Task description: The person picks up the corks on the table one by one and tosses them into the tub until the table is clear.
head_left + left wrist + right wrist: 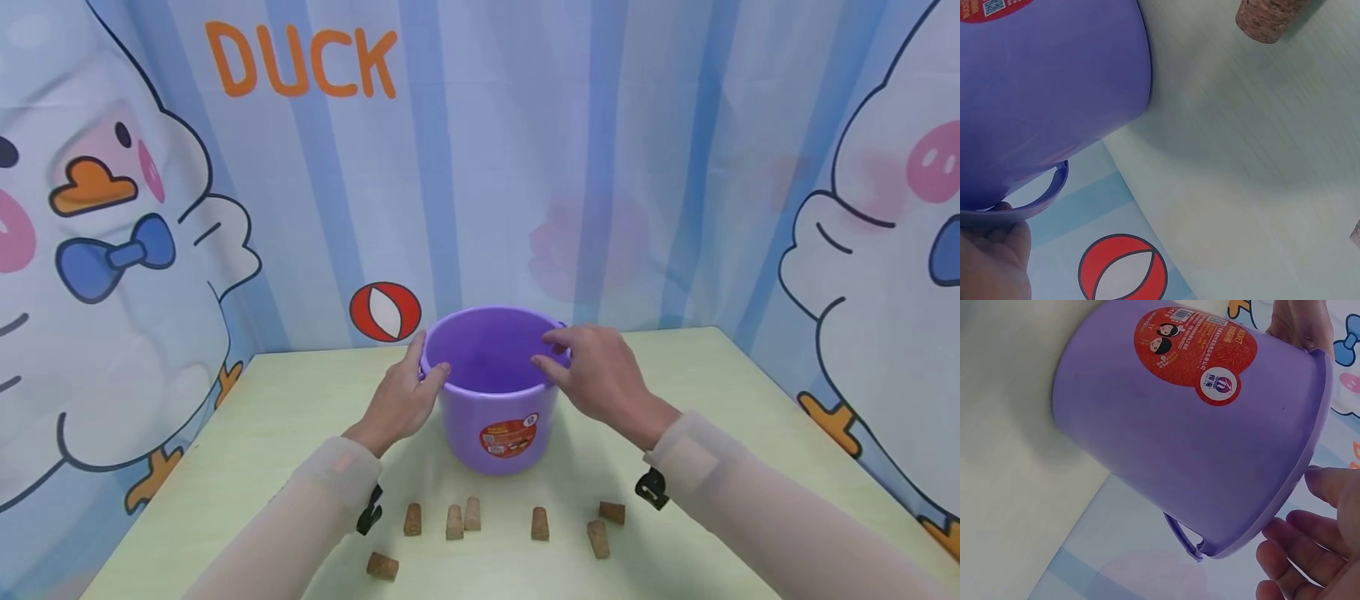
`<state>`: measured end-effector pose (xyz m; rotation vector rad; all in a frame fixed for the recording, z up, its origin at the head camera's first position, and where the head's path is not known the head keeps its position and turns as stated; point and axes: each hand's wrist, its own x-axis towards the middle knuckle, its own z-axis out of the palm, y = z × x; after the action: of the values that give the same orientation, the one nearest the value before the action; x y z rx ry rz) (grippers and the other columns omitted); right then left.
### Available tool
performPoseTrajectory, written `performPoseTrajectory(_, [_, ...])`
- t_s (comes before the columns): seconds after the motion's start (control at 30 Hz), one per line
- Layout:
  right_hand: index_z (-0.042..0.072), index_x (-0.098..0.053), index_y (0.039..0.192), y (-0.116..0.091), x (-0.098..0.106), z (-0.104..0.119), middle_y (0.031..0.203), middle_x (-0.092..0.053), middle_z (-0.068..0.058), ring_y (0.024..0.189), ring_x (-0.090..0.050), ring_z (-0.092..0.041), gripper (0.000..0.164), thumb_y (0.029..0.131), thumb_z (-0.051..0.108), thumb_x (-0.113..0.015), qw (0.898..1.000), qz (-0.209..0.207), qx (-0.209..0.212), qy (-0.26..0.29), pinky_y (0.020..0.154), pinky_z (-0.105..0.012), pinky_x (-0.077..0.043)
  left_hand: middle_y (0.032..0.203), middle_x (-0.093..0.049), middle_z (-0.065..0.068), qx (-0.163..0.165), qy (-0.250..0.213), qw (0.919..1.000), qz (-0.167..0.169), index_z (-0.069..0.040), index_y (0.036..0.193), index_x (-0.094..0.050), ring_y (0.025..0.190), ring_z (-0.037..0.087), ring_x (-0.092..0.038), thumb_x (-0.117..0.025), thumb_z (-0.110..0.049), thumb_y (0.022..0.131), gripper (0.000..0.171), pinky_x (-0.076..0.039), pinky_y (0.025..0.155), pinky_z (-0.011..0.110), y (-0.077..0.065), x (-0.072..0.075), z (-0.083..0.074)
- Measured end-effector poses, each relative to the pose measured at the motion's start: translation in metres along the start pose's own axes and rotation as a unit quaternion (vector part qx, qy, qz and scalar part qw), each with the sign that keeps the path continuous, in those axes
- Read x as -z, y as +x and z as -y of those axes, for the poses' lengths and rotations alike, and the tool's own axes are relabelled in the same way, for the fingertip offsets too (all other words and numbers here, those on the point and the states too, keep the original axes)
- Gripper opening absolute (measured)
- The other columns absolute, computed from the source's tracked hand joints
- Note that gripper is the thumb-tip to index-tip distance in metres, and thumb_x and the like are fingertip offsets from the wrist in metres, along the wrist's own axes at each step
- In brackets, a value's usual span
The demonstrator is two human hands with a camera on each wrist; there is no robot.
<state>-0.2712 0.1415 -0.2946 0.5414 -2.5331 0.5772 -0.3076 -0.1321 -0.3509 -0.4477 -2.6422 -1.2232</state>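
A purple plastic bucket (461, 425) with a red label (508, 437) stands upright on the pale table. My left hand (401, 400) grips its left rim, the thumb over the edge and the fingers on the outside, by the handle (1054, 189). At the right rim is my right hand (603, 375), with thumb and fingers spread apart on either side of the edge. In the right wrist view its thumb and fingertips (1279, 531) are at the rim with little or no gap; firm contact cannot be told. The bucket's bottom inside is hidden.
Several corks lie scattered in front of the bucket, among them one cork (412, 519) at left, a cork (540, 523) in the middle and a cork (612, 512) at right. A duck-print curtain (510, 167) hangs behind the table (315, 392).
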Motion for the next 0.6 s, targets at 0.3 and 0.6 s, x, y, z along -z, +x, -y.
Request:
performPoseTrajectory(0.3, [0.004,-0.076,0.119,-0.008,0.005,-0.007,0.103,-0.077,-0.010,0.089,-0.066,-0.024,0.036,0.094,0.029,-0.075,1.000,-0.010,0.007,0.008,0.074,-0.041,-0.055,0.158,-0.044,0.017,-0.002,0.000,1.0000,0.000,-0.007,0.165,-0.009,0.143,0.033,-0.046,-0.045,-0.039,0.105,0.077,-0.039,0.115,0.053,0.000,0.000,0.000])
performPoseTrajectory(0.6, [0.006,-0.076,0.119,-0.016,0.010,-0.013,0.107,-0.077,-0.009,0.092,-0.067,-0.026,0.036,0.094,0.031,-0.076,1.000,-0.015,0.000,0.014,0.077,-0.044,-0.055,0.156,-0.046,0.018,-0.006,0.006,1.0000,-0.003,-0.006,0.165,-0.009,0.141,0.033,-0.048,-0.045,-0.039,0.105,0.077,-0.040,0.114,0.053,0.001,0.000,0.002])
